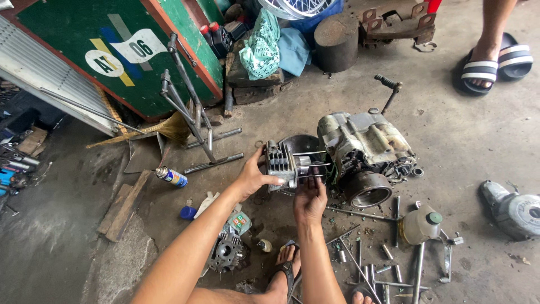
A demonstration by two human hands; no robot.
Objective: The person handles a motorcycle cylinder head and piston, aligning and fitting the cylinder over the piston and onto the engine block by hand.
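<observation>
Head view: left hand (253,177) clasping finned cylinder (281,163), right hand (309,200) pinching its studs (315,164), spray can (171,177) nearby.

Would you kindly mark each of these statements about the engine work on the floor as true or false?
1. The left hand grips the finned cylinder block. True.
2. The right hand holds the spray can. False: the spray can lies on the floor to the left, apart from both hands; the right hand is at the studs under the cylinder.
3. The engine crankcase rests on a workbench. False: it sits on the concrete floor.
4. A cylinder head lies on the floor below the left forearm. True.
5. A second person's sandalled feet show at the upper right. True.
</observation>
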